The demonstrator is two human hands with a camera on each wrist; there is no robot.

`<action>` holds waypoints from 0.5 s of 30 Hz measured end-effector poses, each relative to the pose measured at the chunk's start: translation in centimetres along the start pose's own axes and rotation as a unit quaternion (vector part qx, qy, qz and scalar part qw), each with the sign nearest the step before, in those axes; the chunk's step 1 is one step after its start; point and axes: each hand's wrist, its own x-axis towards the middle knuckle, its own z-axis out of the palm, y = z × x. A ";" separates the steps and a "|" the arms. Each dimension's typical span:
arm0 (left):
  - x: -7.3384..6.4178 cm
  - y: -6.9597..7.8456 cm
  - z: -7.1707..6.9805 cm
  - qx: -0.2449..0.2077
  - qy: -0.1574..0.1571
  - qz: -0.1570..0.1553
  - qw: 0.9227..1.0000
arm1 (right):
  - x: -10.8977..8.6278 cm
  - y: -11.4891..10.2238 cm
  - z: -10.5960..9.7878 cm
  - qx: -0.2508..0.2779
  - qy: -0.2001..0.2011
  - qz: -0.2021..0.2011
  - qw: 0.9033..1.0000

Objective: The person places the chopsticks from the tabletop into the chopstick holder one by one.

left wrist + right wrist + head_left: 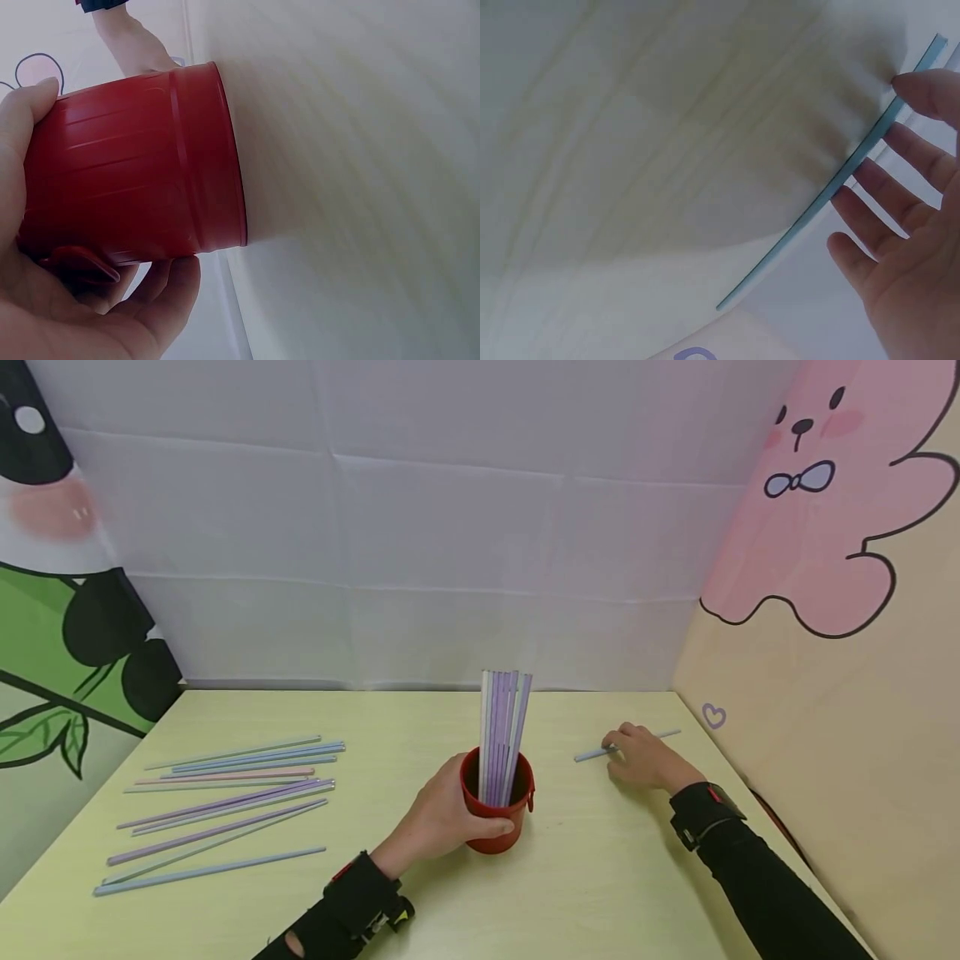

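My left hand (441, 814) grips a small red bucket (521, 820) from its left side, thumb across the front. Filling the left wrist view, the bucket (135, 169) has ribbed walls and its base on the table. A bunch of purple and whitish straws (501, 735) stands upright inside it. Farther right, my right hand (645, 758) pinches a single blue straw (592, 754) low over the table. In the right wrist view, the thumb and fingertips meet along that straw (780, 246). Whether it still touches the table I cannot tell.
Several loose blue, purple, pink and pale green straws lie on the table (405, 893) at the left, including a blue straw (210, 872) nearest me. A pale curtain (450, 527) hangs behind, and a wall (847, 710) with a pink cartoon bear borders the right side.
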 end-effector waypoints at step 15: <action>0.0 0.1 0.0 -0.003 0.000 -0.003 1.000 | 0.2 -0.4 -0.3 0.012 0.004 -0.113 0.994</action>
